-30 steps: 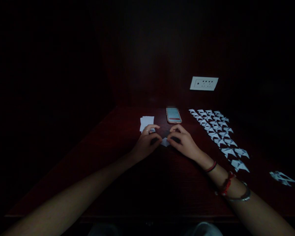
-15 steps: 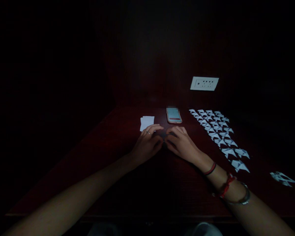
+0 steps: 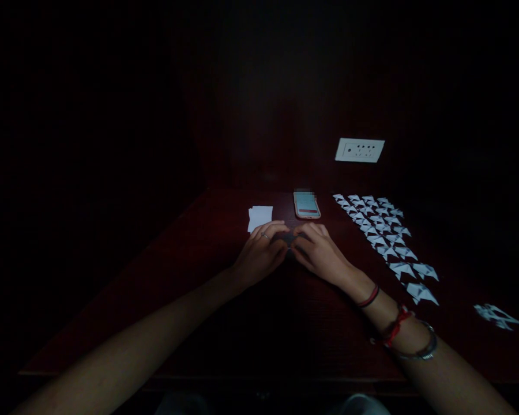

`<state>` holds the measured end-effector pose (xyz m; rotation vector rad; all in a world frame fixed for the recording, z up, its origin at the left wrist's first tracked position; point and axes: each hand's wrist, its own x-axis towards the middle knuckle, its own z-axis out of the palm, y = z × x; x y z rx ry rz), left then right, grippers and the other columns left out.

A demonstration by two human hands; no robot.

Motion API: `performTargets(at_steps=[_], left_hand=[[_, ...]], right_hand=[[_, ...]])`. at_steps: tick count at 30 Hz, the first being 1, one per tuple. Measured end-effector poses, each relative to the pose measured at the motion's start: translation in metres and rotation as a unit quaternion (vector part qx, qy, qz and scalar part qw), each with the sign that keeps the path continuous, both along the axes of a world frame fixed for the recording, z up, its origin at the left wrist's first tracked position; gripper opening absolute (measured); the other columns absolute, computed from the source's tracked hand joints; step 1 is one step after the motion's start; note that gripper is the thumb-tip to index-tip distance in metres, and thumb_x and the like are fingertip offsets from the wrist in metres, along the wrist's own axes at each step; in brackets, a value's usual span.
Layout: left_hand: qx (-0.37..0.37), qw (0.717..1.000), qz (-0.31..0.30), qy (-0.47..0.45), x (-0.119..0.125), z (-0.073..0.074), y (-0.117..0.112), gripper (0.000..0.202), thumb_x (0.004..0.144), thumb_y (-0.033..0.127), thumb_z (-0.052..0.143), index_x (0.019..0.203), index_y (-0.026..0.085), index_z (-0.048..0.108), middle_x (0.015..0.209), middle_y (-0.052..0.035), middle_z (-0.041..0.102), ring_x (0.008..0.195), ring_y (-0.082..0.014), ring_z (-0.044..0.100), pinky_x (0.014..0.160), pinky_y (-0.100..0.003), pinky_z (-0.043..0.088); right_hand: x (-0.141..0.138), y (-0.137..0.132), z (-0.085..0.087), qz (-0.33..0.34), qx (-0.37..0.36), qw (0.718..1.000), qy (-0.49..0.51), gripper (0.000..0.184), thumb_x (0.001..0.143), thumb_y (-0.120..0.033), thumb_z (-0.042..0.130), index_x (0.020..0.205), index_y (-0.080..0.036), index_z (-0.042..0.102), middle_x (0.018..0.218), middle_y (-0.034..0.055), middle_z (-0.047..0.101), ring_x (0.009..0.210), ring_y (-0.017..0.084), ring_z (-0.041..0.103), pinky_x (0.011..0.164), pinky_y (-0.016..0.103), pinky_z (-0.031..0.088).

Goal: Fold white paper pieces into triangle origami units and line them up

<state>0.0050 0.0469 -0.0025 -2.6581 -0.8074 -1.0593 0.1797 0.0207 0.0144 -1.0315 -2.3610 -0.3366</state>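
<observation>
Close together over the dark red table, my left hand (image 3: 262, 251) and my right hand (image 3: 322, 251) face each other with curled fingers and thumbs drawn in. A dark greyish patch (image 3: 289, 237) shows in the gap between the fingertips. It may be a small dark sheet, but the light is too dim to be sure. Just beyond my left hand lies a small stack of white paper squares (image 3: 260, 217), its near edge partly covered by my fingers. A ring is on my left hand; bands and a bracelet circle my right wrist.
A phone (image 3: 307, 204) with a lit screen lies behind my hands. To the right, several folded white paper figures (image 3: 387, 237) form rows, with more folded paper (image 3: 497, 316) near the right edge. A socket plate (image 3: 360, 150) is on the back wall. The table's front edge (image 3: 225, 377) is nearest me.
My hands stay in nearly the same place, with the left fingers bent slightly more. The whole view has shifted very slightly; the papers and phone keep their places.
</observation>
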Motion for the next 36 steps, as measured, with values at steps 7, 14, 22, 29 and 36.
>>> performTargets(at_steps=[7,14,22,29,36], left_hand=[[-0.062,0.998,-0.012,-0.025,-0.006,-0.003,0.007,0.007,0.072,0.012,0.050,0.074,0.018,0.052,0.113,-0.0038,0.036,0.111,-0.0196,0.032,0.089,-0.035,0.032],[-0.082,0.995,-0.010,-0.055,-0.012,-0.008,0.019,0.007,0.073,0.010,0.049,0.073,0.017,0.051,0.110,-0.0033,0.037,0.104,-0.0179,0.038,0.086,-0.033,0.034],[-0.111,0.988,-0.018,-0.110,-0.008,-0.004,0.012,0.006,0.076,0.018,0.050,0.081,0.018,0.053,0.109,-0.0036,0.038,0.102,-0.0161,0.040,0.087,-0.032,0.035],[-0.081,0.993,-0.033,-0.081,-0.006,0.000,0.006,0.005,0.074,0.013,0.051,0.072,0.017,0.053,0.113,-0.0033,0.036,0.108,-0.0179,0.035,0.088,-0.034,0.034],[-0.087,0.992,-0.036,-0.082,-0.002,-0.002,0.002,0.007,0.073,0.012,0.052,0.073,0.019,0.054,0.112,-0.0025,0.037,0.107,-0.0182,0.036,0.088,-0.036,0.034]], right_hand=[[0.006,0.002,0.002,-0.009,-0.004,1.000,-0.002,0.012,0.078,-0.017,0.040,0.079,-0.015,0.052,0.090,0.0074,0.049,0.086,0.018,0.042,0.075,0.033,0.030],[0.018,0.006,0.002,0.003,-0.038,0.998,0.059,0.008,0.076,-0.017,0.043,0.075,-0.017,0.050,0.090,0.0061,0.046,0.090,0.018,0.042,0.078,0.033,0.032],[0.012,0.007,-0.003,0.029,-0.091,0.977,0.193,0.010,0.079,-0.019,0.042,0.077,-0.018,0.052,0.087,0.0045,0.043,0.087,0.015,0.045,0.077,0.029,0.037],[0.008,0.005,-0.007,0.028,-0.074,0.984,0.157,0.011,0.074,-0.021,0.049,0.085,-0.020,0.053,0.096,0.0051,0.044,0.096,0.019,0.041,0.080,0.034,0.035],[0.003,0.001,-0.005,0.043,-0.096,0.982,0.154,0.009,0.078,-0.020,0.044,0.078,-0.018,0.053,0.089,0.0048,0.043,0.089,0.016,0.043,0.076,0.030,0.035]])
